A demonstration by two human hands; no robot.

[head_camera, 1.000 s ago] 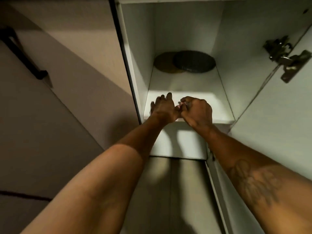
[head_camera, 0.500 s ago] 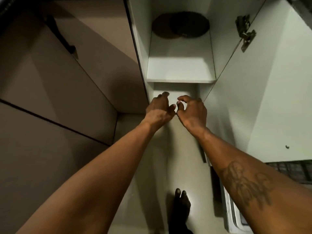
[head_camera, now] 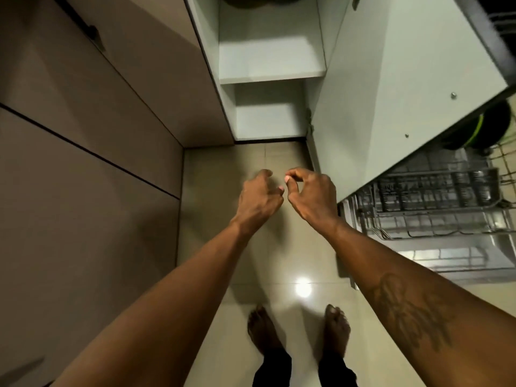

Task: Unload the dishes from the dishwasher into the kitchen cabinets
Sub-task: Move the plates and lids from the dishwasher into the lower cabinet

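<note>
Both my hands are empty. My left hand (head_camera: 258, 198) and my right hand (head_camera: 312, 195) hang over the floor tiles, fingers loosely curled, close to each other, and they grip nothing. I judge that I am between two dishes, going from the open cabinet (head_camera: 272, 71) to the dishwasher rack (head_camera: 435, 219) at my right. Dark plates (head_camera: 262, 0) lie on the upper shelf. In the rack I see a cutlery basket (head_camera: 435, 191) and beyond it a dark dish with a green rim (head_camera: 480, 129), partly hidden by the cabinet door (head_camera: 405, 93). Next I should reach right and low for it. I can read no brand or label.
</note>
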